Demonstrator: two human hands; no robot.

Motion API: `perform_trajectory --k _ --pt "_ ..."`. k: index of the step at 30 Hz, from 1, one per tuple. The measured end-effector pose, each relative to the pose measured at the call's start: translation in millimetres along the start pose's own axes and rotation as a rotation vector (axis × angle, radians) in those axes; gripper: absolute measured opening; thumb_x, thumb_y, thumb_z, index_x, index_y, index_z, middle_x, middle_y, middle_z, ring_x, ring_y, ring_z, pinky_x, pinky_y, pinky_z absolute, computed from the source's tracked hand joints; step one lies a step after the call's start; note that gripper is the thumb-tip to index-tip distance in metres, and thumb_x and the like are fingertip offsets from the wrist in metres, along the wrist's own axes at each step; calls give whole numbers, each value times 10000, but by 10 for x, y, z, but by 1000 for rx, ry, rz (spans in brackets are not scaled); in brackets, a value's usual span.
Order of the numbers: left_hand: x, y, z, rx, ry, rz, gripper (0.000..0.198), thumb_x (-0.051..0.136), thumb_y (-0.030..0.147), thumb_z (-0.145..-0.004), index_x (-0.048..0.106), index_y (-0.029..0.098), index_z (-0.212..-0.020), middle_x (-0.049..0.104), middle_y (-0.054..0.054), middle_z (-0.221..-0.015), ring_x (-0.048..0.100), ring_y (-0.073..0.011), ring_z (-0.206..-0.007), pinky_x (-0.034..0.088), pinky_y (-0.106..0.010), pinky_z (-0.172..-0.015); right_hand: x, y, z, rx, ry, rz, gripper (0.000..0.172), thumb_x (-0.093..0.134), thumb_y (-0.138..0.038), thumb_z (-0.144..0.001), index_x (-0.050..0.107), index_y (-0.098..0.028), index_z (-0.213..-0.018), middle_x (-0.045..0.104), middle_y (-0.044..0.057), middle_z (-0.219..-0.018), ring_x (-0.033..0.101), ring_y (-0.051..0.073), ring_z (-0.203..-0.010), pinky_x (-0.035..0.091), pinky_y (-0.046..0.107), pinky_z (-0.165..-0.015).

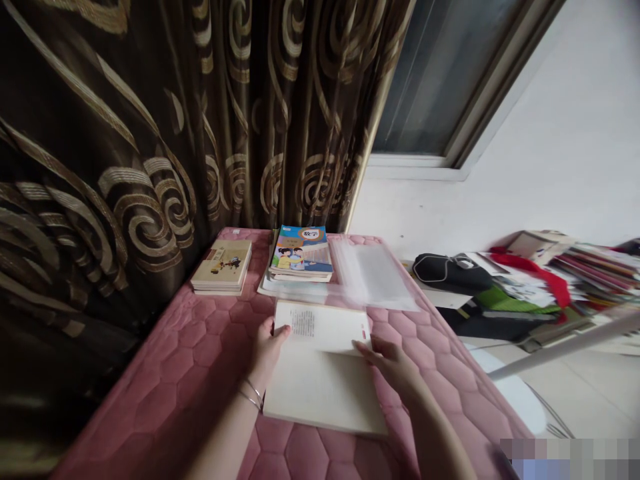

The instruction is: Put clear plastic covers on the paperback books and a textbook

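Observation:
An open book (323, 387) lies spread on the pink table cover, its upper page carrying a block of small print and its lower page blank. My left hand (270, 339) grips the upper page's left edge, thumb on top and fingers curled beneath. On the opposite edge, my right hand (385, 357) holds the book with its thumb resting on the page, fingers at the side. A bracelet circles my left wrist. Just beyond the book sits a stack topped by a blue mathematics textbook (303, 250). Clear plastic sheets (377, 273) lie to its right.
A small pile of beige books (223, 267) stands at the far left of the quilted pink cover (170, 380). Patterned dark curtains (280, 120) hang behind. Right of the table are a black case (450, 270), a red cloth and heaped books (600, 270).

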State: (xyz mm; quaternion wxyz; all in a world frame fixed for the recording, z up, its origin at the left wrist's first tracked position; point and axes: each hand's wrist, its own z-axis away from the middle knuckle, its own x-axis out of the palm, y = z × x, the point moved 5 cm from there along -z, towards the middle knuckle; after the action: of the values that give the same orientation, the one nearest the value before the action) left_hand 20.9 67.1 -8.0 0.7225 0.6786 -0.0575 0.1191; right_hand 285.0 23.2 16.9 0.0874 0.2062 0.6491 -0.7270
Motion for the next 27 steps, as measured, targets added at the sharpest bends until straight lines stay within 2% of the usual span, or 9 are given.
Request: perform_trajectory --k 3,7,15,21,27 --pt "8 18 25 -10 -29 19 424 778 411 -620 668 132 -921 738 -101 -893 671 -249 -836 493 -318 -749 22 -63 11 12 71 23 466 598 -652 -590 566 -189 -561 534 -2 -543 478 167 -581 343 258 -541" --pt "24 59 59 -13 -54 70 468 784 407 -617 669 141 -984 732 -100 -940 666 -260 -895 494 -340 -810 41 -91 12 19 172 34 475 572 -658 -589 479 -202 -492 438 -22 -484 418 143 -532 292 251 -503" --pt "48 65 63 -18 -91 118 423 783 363 -619 674 142 -964 735 -100 -939 672 -271 -903 494 -366 -844 87 -3 21 69 125 -134 460 574 -654 -651 488 -209 -572 434 -36 -496 381 129 -493 272 245 -462" --pt "38 54 59 -14 -92 106 441 780 373 -629 667 140 -986 732 -110 -964 671 -273 -923 483 -374 -873 134 65 -11 15 246 -104 494 552 -671 -664 414 -218 -523 370 -39 -489 338 120 -506 248 246 -455" --pt "30 27 47 4 -86 108 471 785 390 -630 671 140 -1013 728 -118 -984 668 -274 -932 482 -375 -874 147 155 -27 42 294 -140 495 595 -667 -653 454 -203 -553 405 -39 -513 357 112 -512 270 236 -459"
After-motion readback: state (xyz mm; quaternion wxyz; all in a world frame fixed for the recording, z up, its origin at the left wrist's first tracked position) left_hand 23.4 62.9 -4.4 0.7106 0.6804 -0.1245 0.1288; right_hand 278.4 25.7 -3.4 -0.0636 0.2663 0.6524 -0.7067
